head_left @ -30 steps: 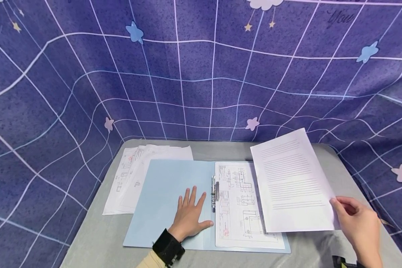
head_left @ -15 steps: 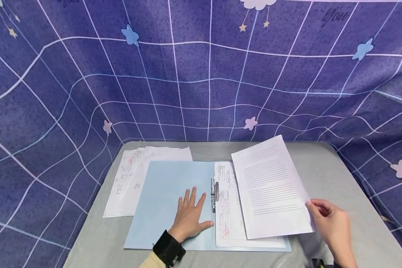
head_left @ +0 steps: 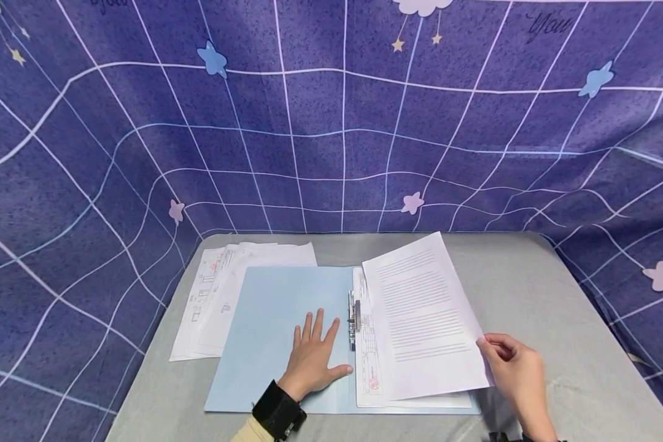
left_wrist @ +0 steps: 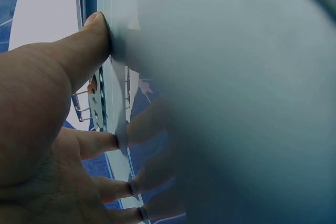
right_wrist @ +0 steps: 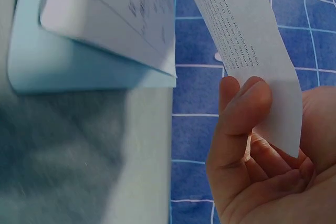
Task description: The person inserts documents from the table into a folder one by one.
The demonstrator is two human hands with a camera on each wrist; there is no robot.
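A blue folder (head_left: 287, 307) lies spread out on the table. Near its spine is a metal clip (head_left: 355, 319), and drawing sheets (head_left: 370, 380) lie on the right cover. My left hand (head_left: 309, 359) rests on the left cover, fingers straight and spread; the left wrist view has its thumb and fingertips touching the glossy surface. My right hand (head_left: 514, 368) pinches the right edge of a printed sheet of paper (head_left: 425, 319) between thumb and fingers. That sheet is tilted above the drawings, its left edge close to the clip, hiding most of them.
Loose drawing sheets (head_left: 221, 307) lie at the back left, partly under the folder. A grey cloth covers the table (head_left: 558, 294). A blue-purple curtain (head_left: 320, 123) with stars and grid lines hangs behind and at the sides.
My right hand has moved left with the printed sheet, which has swung and lowered over the drawings toward the clip. My left hand has stayed in place on the folder.
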